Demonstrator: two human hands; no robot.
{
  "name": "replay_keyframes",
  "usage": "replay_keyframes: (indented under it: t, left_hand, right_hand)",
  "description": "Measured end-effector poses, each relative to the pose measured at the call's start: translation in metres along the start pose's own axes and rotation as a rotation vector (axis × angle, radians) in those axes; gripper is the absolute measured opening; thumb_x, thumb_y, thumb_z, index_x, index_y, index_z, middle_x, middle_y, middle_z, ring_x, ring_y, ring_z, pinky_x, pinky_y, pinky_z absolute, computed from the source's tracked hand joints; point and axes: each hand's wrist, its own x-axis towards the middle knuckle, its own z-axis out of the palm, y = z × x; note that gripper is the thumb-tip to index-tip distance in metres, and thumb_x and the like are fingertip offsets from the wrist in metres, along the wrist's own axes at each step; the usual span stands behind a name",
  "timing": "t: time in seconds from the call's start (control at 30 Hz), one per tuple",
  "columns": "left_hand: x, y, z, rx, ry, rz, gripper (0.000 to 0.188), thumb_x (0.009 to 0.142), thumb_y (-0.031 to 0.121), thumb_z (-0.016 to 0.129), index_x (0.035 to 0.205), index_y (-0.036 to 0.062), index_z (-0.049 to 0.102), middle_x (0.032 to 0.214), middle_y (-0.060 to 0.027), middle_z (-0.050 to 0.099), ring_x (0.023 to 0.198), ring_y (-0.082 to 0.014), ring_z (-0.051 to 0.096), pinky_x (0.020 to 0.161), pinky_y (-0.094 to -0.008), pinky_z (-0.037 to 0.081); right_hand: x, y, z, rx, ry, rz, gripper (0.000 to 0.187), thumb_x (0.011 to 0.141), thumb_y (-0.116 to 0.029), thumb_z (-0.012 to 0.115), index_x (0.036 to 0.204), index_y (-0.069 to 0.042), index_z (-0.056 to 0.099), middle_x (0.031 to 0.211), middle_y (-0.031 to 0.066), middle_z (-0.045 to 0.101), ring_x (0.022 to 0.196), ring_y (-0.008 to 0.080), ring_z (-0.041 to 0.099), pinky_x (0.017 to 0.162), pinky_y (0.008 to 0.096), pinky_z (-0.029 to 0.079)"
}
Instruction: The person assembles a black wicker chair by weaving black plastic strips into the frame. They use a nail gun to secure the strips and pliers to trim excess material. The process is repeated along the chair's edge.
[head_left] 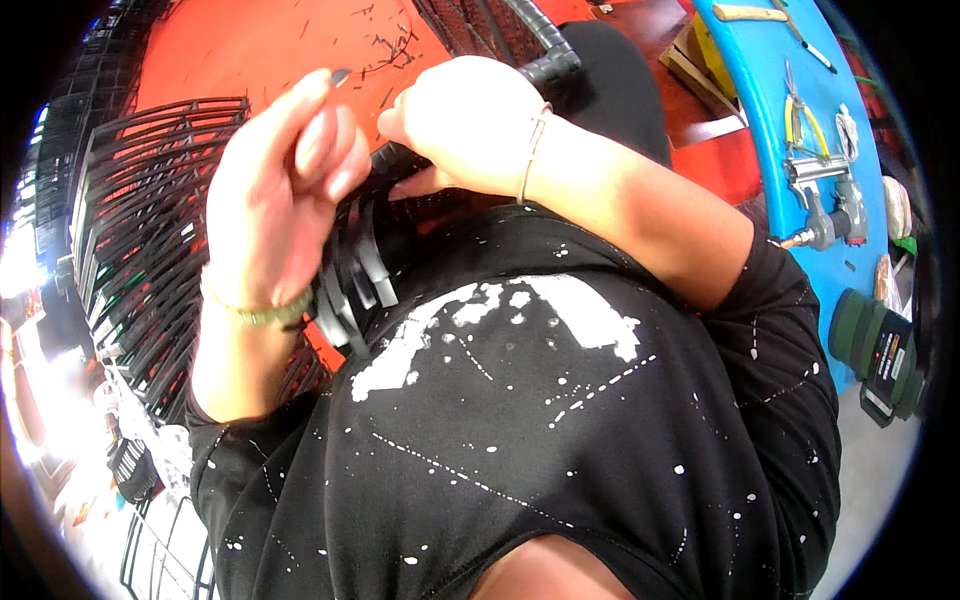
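Your left hand (285, 185), pinched on a dark pointed sliver (341, 76); right hand (465, 125), grasp indiscernible, at black tubular frame (551, 66).

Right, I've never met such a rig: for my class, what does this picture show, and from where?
No machine here: these are a person's bare left hand and right hand. A fisheye camera on the wearer's head looks down, so edges curve. Black scraps lie on the red surface ahead; at the right, the blue table carries yellow-handled pliers and a wooden-handled tool. A small dark piece shows at the left hand's tip; whether it is held, or what is in the right hand's grip, I can't tell.
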Motion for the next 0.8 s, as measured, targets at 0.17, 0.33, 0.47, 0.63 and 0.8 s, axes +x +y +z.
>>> replay_keyframes:
  t: [0.17,0.33,0.47,0.63,0.8]
  left_hand:
    - [0.031,0.012,-0.025,0.253,-0.058,-0.077,0.036,0.102,0.029,0.050,0.078,0.0049,0.060,0.069,-0.0017,0.055,0.072,-0.0161,0.059,0.076,-0.0288,0.048]
    - [0.049,0.008,-0.064,0.583,-0.019,-0.138,0.040,0.100,0.037,0.054,0.096,0.0008,0.072,0.090,-0.0071,0.072,0.083,-0.0147,0.070,0.082,-0.0287,0.055]
    - [0.047,-0.003,-0.081,0.752,-0.019,-0.057,0.041,0.098,0.043,0.057,0.096,0.0045,0.073,0.086,-0.0053,0.072,0.077,-0.0118,0.069,0.073,-0.0251,0.055]
    - [0.036,-0.014,-0.090,0.934,0.132,0.215,0.034,0.090,0.017,0.072,0.120,0.0020,0.065,0.102,-0.0073,0.071,0.079,-0.0107,0.068,0.075,-0.0246,0.055]
    - [0.025,-0.019,-0.089,1.178,-0.161,0.455,0.047,0.082,0.005,0.072,0.128,0.0147,0.062,0.115,-0.0056,0.064,0.100,-0.0184,0.065,0.088,-0.0325,0.054]
  right_hand:
    - [-0.003,-0.002,0.006,-0.058,0.063,-0.018,0.032,0.078,-0.041,0.075,0.088,-0.011,0.069,0.083,0.0041,0.068,0.085,0.0242,0.067,0.075,0.0377,0.052]
    - [-0.011,-0.003,0.021,0.178,0.509,-0.173,0.025,0.076,-0.029,0.076,0.097,-0.018,0.071,0.094,-0.0032,0.065,0.082,0.0197,0.064,0.073,0.0339,0.051]
    - [-0.009,-0.002,0.024,0.180,0.485,-0.228,0.025,0.077,-0.024,0.074,0.102,-0.018,0.073,0.095,-0.0028,0.065,0.078,0.0180,0.063,0.073,0.0328,0.051]
    - [-0.011,-0.003,0.022,0.148,0.392,-0.188,0.026,0.080,-0.028,0.073,0.105,-0.021,0.072,0.095,-0.0057,0.062,0.083,0.0170,0.062,0.080,0.0333,0.049]
    - [-0.008,-0.005,0.017,0.128,0.364,-0.197,0.027,0.080,-0.028,0.071,0.107,-0.021,0.070,0.095,-0.0045,0.061,0.084,0.0165,0.062,0.079,0.0336,0.049]
